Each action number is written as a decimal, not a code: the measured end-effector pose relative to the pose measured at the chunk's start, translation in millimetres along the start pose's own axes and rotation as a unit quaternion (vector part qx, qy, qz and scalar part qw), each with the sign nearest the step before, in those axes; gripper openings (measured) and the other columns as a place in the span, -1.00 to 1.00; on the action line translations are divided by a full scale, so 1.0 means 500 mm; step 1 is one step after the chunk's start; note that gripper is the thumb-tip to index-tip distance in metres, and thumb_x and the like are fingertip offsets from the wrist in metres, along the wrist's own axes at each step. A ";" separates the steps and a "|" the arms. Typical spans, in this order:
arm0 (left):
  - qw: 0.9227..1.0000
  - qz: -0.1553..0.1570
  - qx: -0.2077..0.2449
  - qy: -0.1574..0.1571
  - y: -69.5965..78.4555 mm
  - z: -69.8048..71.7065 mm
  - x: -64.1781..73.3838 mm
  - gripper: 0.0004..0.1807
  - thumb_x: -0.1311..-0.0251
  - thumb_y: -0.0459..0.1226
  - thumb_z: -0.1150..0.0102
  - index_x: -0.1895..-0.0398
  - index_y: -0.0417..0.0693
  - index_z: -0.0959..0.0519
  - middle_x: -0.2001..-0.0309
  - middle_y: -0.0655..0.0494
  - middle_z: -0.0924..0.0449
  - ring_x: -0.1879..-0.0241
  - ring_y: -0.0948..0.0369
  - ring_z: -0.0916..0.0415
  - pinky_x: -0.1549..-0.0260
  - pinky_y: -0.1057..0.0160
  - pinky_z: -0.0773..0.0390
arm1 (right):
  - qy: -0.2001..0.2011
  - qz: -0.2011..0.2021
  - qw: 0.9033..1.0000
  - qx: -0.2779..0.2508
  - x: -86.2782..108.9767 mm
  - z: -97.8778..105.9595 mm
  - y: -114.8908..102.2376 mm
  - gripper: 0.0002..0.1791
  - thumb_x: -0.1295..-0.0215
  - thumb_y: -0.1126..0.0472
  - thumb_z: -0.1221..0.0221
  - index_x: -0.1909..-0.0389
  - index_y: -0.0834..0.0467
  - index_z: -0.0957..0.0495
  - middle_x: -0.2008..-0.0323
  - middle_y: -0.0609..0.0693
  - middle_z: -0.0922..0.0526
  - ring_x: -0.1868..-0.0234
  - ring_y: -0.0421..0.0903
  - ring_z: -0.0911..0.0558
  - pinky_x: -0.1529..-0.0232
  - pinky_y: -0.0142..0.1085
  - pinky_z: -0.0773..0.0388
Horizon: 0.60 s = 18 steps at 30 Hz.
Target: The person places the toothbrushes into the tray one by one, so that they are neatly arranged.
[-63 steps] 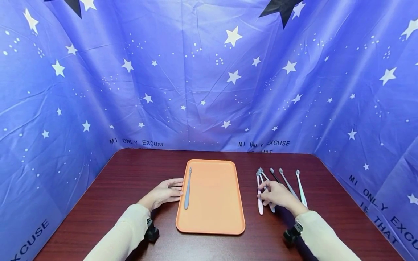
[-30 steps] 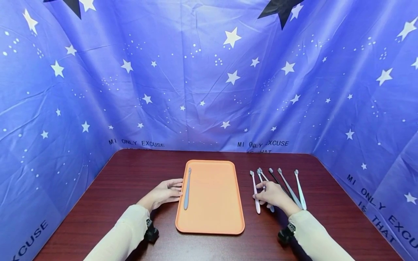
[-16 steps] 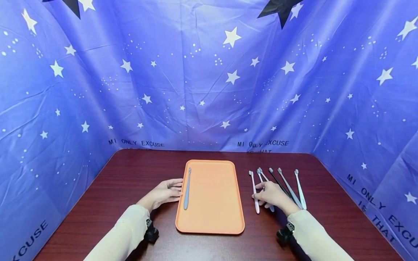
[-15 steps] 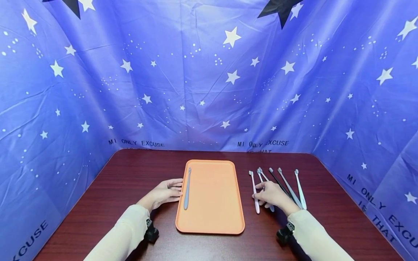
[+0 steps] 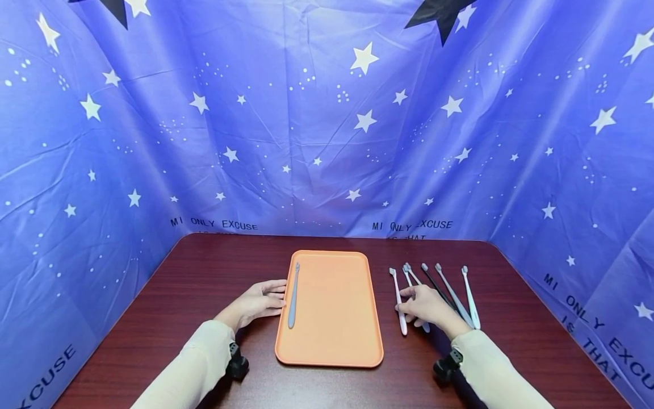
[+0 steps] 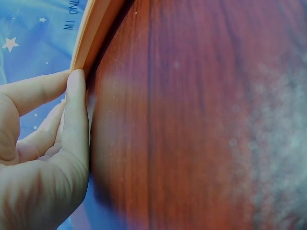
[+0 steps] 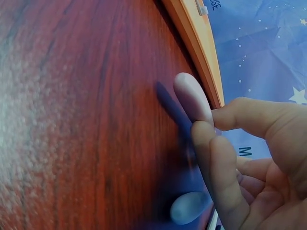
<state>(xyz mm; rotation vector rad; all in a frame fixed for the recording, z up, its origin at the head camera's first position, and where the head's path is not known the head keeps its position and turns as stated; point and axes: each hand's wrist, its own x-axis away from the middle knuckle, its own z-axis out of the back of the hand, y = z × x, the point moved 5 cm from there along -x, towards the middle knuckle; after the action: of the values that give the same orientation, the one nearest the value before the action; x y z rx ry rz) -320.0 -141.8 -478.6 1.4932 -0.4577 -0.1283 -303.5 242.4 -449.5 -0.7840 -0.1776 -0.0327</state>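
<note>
My right hand (image 5: 421, 304) pinches the handle of a pale pink toothbrush (image 5: 402, 324) just to the right of an orange tray (image 5: 334, 312). In the right wrist view the toothbrush's rounded handle end (image 7: 189, 93) pokes out from between thumb and fingers, with its shadow on the table. Under that hand lie other toothbrushes, their middles partly hidden. My left hand (image 5: 259, 301) touches the tray's left side with extended fingertips; the left wrist view has thumb and index finger at the tray rim (image 6: 98, 28). Along the tray's left side lies a grey-blue toothbrush (image 5: 293, 304).
Right of the pink one, several toothbrushes fan out, among them a black one (image 5: 433, 277), a grey one (image 5: 449, 287) and a pale mint one (image 5: 470, 295). The dark red wooden table (image 5: 204, 261) is walled by a blue star-patterned curtain (image 5: 327, 142).
Compared with two seconds ago, my right hand has shifted left with the pink toothbrush, parting it from the others. Over the last half second both hands have stayed nearly still.
</note>
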 end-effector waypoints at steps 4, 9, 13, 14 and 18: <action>1.000 0.003 0.002 0.004 0.000 0.000 0.000 -0.30 -0.10 -0.50 -0.17 -0.35 -0.22 -0.21 -0.27 -0.27 -0.31 0.00 0.18 -0.51 0.06 0.14 -0.61 | -0.005 0.005 1.000 -0.012 -0.001 0.003 -0.002 -0.43 -0.08 0.18 -0.29 -0.12 0.33 -0.45 0.58 -0.04 -0.66 0.58 -0.14 -0.63 0.62 -0.26 -0.61; 1.000 0.005 0.002 0.006 0.001 0.000 -0.001 -0.31 -0.10 -0.50 -0.16 -0.35 -0.23 -0.21 -0.27 -0.27 -0.32 0.00 0.19 -0.51 0.06 0.14 -0.61 | -0.009 0.009 1.000 -0.027 -0.002 0.006 -0.005 -0.45 -0.09 0.19 -0.28 -0.11 0.32 -0.46 0.55 -0.03 -0.67 0.56 -0.14 -0.65 0.62 -0.26 -0.61; 1.000 0.004 0.003 0.003 0.001 0.000 -0.001 -0.31 -0.11 -0.50 -0.15 -0.36 -0.23 -0.21 -0.27 -0.28 -0.31 0.00 0.19 -0.51 0.06 0.14 -0.61 | -0.011 0.010 0.999 -0.038 -0.002 0.007 -0.008 -0.48 -0.11 0.19 -0.27 -0.10 0.31 -0.47 0.53 -0.03 -0.68 0.55 -0.13 -0.65 0.61 -0.26 -0.61; 1.000 0.005 0.004 0.003 0.001 0.000 -0.001 -0.31 -0.11 -0.50 -0.15 -0.36 -0.22 -0.21 -0.28 -0.28 -0.31 -0.01 0.19 -0.51 0.06 0.14 -0.61 | -0.012 0.010 0.999 -0.042 -0.002 0.007 -0.009 -0.48 -0.11 0.19 -0.27 -0.10 0.30 -0.47 0.52 -0.03 -0.68 0.55 -0.13 -0.66 0.61 -0.26 -0.61; 1.000 0.007 0.004 0.002 0.001 -0.001 0.000 -0.31 -0.11 -0.50 -0.14 -0.36 -0.22 -0.21 -0.29 -0.27 -0.29 -0.01 0.18 -0.51 0.05 0.14 -0.61 | -0.016 0.010 0.999 -0.049 -0.003 0.008 -0.012 -0.48 -0.12 0.19 -0.26 -0.10 0.31 -0.46 0.50 -0.02 -0.68 0.54 -0.13 -0.66 0.60 -0.25 -0.62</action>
<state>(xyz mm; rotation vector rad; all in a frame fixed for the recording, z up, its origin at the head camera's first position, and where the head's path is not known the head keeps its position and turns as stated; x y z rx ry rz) -320.1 -141.3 -478.0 1.4984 -0.4648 -0.1124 -306.1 241.0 -443.0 -0.8839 -0.1997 -0.0096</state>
